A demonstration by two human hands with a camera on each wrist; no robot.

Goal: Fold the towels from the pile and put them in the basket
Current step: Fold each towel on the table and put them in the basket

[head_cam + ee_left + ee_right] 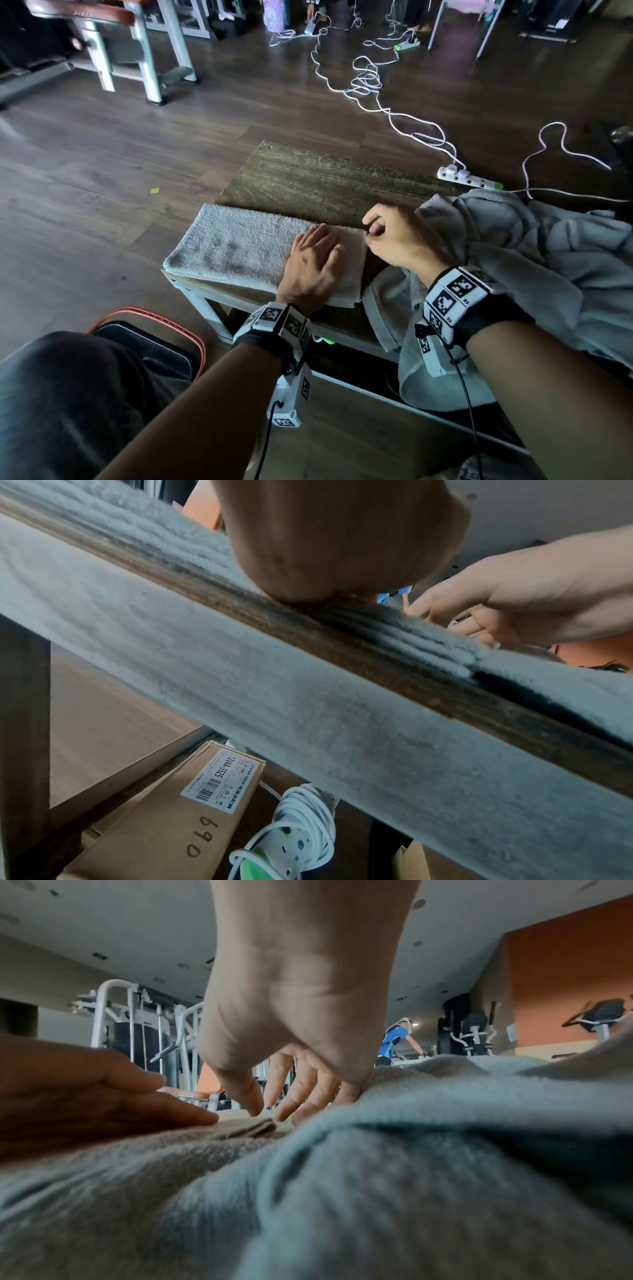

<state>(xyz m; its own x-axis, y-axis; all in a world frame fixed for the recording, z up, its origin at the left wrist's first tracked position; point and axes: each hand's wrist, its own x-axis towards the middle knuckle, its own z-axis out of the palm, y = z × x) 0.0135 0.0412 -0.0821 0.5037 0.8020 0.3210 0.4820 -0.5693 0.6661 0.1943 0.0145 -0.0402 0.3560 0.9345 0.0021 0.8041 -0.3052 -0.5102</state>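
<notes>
A grey towel (239, 246), folded into a long strip, lies along the near edge of a small wooden table (325, 178). My left hand (318, 246) lies flat on the towel's right part with its fingers straight; in the left wrist view its heel (342, 547) presses the stacked towel layers (428, 647). My right hand (370, 229) is at the towel's far right corner. In the right wrist view its thumb and fingertips (255, 1110) point down and touch that corner (253, 1129) without clearly gripping it. The pile of grey towels (513, 257) lies at the right. The orange-rimmed basket (154, 318) stands on the floor by my left knee.
One towel from the pile hangs over the table's near edge (428, 370). A cardboard box (171, 818) and a coiled power strip (301, 831) lie under the table. White cables (370, 82) and a power strip (469, 178) run over the floor beyond. Gym machines (137, 51) stand at the far left.
</notes>
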